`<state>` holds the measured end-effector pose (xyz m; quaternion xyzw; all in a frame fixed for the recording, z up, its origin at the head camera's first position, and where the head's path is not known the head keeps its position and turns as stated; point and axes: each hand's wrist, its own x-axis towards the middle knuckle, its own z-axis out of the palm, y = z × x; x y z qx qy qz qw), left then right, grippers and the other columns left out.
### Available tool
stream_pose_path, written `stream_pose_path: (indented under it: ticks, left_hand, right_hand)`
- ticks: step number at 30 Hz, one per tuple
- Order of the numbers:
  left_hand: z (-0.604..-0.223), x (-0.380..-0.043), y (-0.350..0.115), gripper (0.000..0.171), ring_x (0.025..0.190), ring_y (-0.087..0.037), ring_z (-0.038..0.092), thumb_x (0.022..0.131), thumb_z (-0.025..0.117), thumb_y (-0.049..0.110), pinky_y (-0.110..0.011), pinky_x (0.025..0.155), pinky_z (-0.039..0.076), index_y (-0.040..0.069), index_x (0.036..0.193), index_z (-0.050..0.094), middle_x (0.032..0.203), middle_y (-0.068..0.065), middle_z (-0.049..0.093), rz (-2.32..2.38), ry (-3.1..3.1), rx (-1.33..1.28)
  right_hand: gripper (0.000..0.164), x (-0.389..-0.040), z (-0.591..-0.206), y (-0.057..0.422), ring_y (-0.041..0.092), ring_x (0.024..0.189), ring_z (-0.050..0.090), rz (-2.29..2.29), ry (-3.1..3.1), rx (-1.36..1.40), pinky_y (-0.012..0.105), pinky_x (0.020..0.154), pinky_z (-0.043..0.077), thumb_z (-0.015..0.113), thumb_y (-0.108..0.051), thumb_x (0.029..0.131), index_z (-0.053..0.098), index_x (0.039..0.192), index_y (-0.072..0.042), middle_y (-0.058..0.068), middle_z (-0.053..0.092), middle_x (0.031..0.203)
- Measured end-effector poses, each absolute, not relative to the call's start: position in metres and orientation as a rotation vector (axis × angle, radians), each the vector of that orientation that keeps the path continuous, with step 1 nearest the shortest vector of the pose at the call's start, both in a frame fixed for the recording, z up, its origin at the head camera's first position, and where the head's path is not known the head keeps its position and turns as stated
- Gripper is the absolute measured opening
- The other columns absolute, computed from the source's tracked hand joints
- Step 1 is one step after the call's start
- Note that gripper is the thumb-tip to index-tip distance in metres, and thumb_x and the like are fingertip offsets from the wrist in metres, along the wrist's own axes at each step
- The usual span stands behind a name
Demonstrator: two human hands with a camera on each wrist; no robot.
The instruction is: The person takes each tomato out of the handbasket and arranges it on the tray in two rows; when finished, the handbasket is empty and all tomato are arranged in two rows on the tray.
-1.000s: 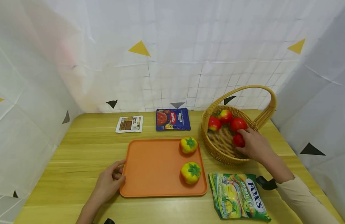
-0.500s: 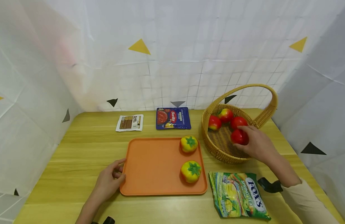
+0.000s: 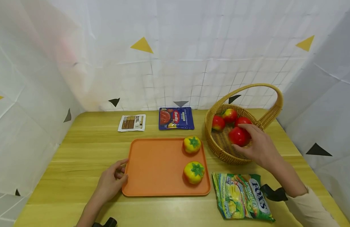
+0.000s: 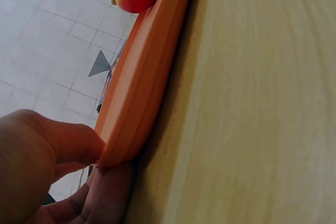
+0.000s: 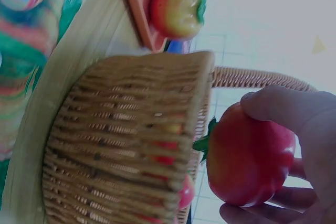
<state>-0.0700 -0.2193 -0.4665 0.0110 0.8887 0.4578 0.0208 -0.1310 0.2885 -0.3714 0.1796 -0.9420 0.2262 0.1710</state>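
Observation:
My right hand (image 3: pixel 261 148) holds a red toy tomato (image 3: pixel 238 136) between thumb and fingers, above the wicker basket (image 3: pixel 219 153). In the right wrist view this tomato (image 5: pixel 249 156) shows a green leafy top turned toward the basket's rim. Several more red fruits, such as one at the back (image 3: pixel 229 115), lie in the basket. My left hand (image 3: pixel 110 181) pinches the left edge of the orange tray (image 3: pixel 155 170), with fingers above and below its rim in the left wrist view. Two yellow-red tomatoes, a rear one (image 3: pixel 192 144) and a front one (image 3: pixel 194 172), sit on the tray's right side.
A green Fox's candy bag (image 3: pixel 240 195) lies in front of the basket, below my right forearm. Behind the tray are a blue Barilla pouch (image 3: pixel 176 118) and a small white-brown packet (image 3: pixel 132 123). The basket's tall handle (image 3: pixel 257 85) arches over its back. White sheeting (image 3: pixel 175 72) surrounds the table.
My right hand has lifted the red tomato from the basket's bottom and brought it slightly up and left. My left hand stays at the tray's edge.

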Motion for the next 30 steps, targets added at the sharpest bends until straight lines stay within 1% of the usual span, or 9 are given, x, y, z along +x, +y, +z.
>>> stream_pose_path:
  ticks: [4,7,12,16,18,20,23,28,30]
  left_hand:
    - [-0.466,-0.07,-0.22,0.058,0.079,-0.015,0.065,0.086,0.071,-0.003,-0.027,0.065,0.052,0.01,0.14,0.058,0.1,-0.009,0.064,1.421,2.75,0.032]
    - [-0.466,-0.069,-0.22,0.057,0.08,-0.015,0.065,0.086,0.071,-0.002,-0.027,0.065,0.052,0.01,0.141,0.058,0.1,-0.008,0.063,1.418,2.749,0.034]
    - [-0.467,-0.069,-0.22,0.058,0.08,-0.014,0.065,0.085,0.071,-0.002,-0.027,0.066,0.052,0.011,0.14,0.058,0.099,-0.008,0.064,1.413,2.762,0.036]
    - [-0.468,-0.07,-0.22,0.058,0.079,-0.014,0.065,0.085,0.071,-0.003,-0.027,0.066,0.053,0.011,0.14,0.059,0.099,-0.008,0.064,1.415,2.768,0.045]
    - [-0.467,-0.07,-0.22,0.058,0.08,-0.014,0.065,0.085,0.071,-0.003,-0.027,0.066,0.053,0.011,0.14,0.058,0.099,-0.008,0.063,1.415,2.768,0.043]
    - [-0.467,-0.07,-0.22,0.058,0.08,-0.014,0.065,0.085,0.071,-0.003,-0.027,0.066,0.053,0.011,0.14,0.058,0.099,-0.008,0.063,1.415,2.765,0.042]
    - [-0.467,-0.07,-0.22,0.058,0.08,-0.015,0.065,0.085,0.071,-0.003,-0.027,0.066,0.053,0.011,0.14,0.058,0.1,-0.008,0.063,1.416,2.763,0.037]
    - [-0.467,-0.071,-0.22,0.057,0.08,-0.015,0.065,0.085,0.071,-0.003,-0.027,0.066,0.052,0.009,0.139,0.058,0.1,-0.009,0.063,1.417,2.763,0.039]
    - [-0.467,-0.071,-0.22,0.057,0.08,-0.014,0.065,0.085,0.071,-0.003,-0.026,0.066,0.052,0.009,0.139,0.059,0.1,-0.009,0.064,1.414,2.766,0.044]
  right_hand:
    - [0.072,-0.127,-0.368,0.282,0.042,0.1,0.062,0.668,-2.626,0.548,0.061,0.072,0.054,0.09,-0.013,0.07,0.054,0.132,-0.001,0.022,0.057,0.126]
    - [0.073,-0.126,-0.367,0.279,0.039,0.099,0.063,0.677,-2.581,0.591,0.057,0.07,0.056,0.091,-0.012,0.068,0.057,0.131,-0.002,0.021,0.058,0.126]
    - [0.072,-0.123,-0.366,0.274,0.037,0.102,0.063,0.695,-2.522,0.642,0.054,0.069,0.057,0.093,-0.012,0.065,0.062,0.129,-0.004,0.017,0.059,0.126]
    - [0.074,-0.121,-0.363,0.27,0.033,0.103,0.063,0.706,-2.516,0.655,0.05,0.071,0.058,0.094,-0.013,0.064,0.062,0.131,-0.006,0.013,0.061,0.126]
    - [0.076,-0.12,-0.361,0.267,0.03,0.102,0.063,0.744,-2.527,0.649,0.037,0.075,0.058,0.094,-0.013,0.064,0.06,0.132,-0.005,0.012,0.061,0.125]
    - [0.078,-0.118,-0.359,0.263,0.028,0.101,0.065,0.812,-2.537,0.638,0.023,0.078,0.054,0.095,-0.012,0.064,0.057,0.132,-0.004,0.011,0.062,0.125]
    - [0.076,-0.114,-0.354,0.257,0.025,0.099,0.066,0.965,-2.53,0.636,0.01,0.079,0.047,0.094,-0.01,0.065,0.057,0.131,-0.007,0.008,0.062,0.124]
    - [0.071,-0.109,-0.347,0.251,0.013,0.105,0.062,1.181,-2.488,0.685,0.016,0.079,0.052,0.091,-0.002,0.069,0.061,0.133,-0.013,0.002,0.061,0.127]
    - [0.071,-0.108,-0.346,0.25,0.011,0.108,0.061,1.249,-2.485,0.701,0.019,0.08,0.053,0.089,0.0,0.07,0.061,0.134,-0.013,0.001,0.06,0.129]
